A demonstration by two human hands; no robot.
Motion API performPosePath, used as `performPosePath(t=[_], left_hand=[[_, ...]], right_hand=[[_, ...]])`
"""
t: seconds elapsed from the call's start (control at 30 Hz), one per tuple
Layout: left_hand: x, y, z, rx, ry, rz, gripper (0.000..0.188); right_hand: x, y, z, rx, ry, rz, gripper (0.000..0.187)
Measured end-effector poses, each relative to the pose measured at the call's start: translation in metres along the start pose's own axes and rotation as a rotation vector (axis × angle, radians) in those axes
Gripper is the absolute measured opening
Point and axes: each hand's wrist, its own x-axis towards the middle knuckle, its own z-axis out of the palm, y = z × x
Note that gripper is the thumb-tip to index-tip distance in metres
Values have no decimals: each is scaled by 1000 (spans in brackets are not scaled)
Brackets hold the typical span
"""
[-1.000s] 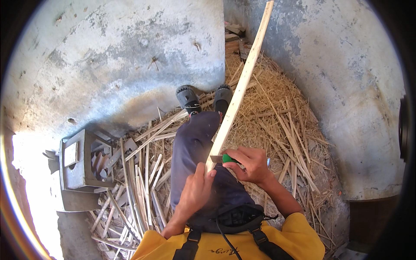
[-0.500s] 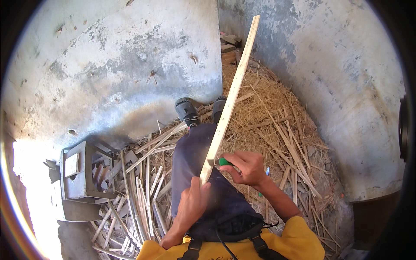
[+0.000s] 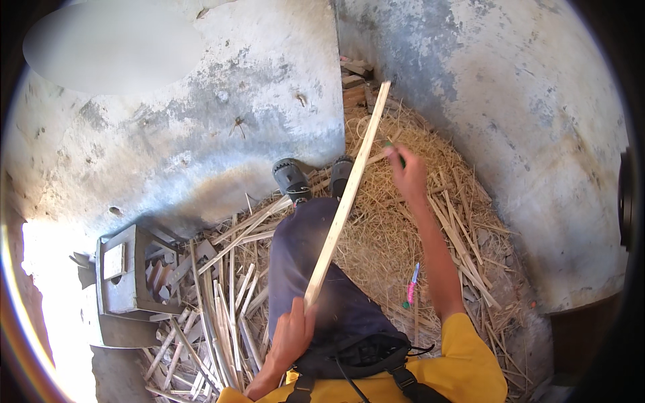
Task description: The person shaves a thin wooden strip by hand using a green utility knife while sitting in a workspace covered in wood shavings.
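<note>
My left hand (image 3: 290,334) is closed round the near end of a long, pale, flat wooden strip (image 3: 348,191). The strip slants up and away over my dark-trousered leg, its far end above the shavings. Out to the right of the strip's far half, my right hand (image 3: 408,173) grips a small green-handled tool (image 3: 402,161). Fingers cover most of that tool, and its blade is hard to make out now. A pale curl of shaving (image 3: 363,126) shows beside the strip near its far end.
Shavings (image 3: 376,248) and loose strips (image 3: 463,242) heap up on the right. A pink-handled knife (image 3: 411,289) lies among them. More strips (image 3: 225,302) and a grey box-like metal frame (image 3: 124,269) are at left. Worn walls (image 3: 269,87) meet in the corner ahead.
My right hand has swung away from the strip's near part, out to its far right side, with the green-handled tool. The strip's far end has come lower and nearer.
</note>
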Motion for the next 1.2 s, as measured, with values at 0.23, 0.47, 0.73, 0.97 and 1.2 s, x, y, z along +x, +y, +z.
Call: performPosePath(t=[0.23, 0.47, 0.73, 0.97, 1.2], left_hand=[[-13, -20, -6, 21, 37, -68, 32], [19, -17, -2, -93, 139, -57, 28], [38, 22, 0, -234, 83, -90, 26], [47, 39, -1, -274, 119, -40, 24], [49, 40, -1, -287, 94, 17, 23]], right_hand=[[1, 110, -1, 288, -68, 464, 55], [-103, 18, 8, 810, -315, 529, 46], [-142, -69, -27, 501, -365, -79, 33], [-164, -98, -38, 244, -394, -446, 31], [-167, -107, -38, 280, -326, -530, 28]])
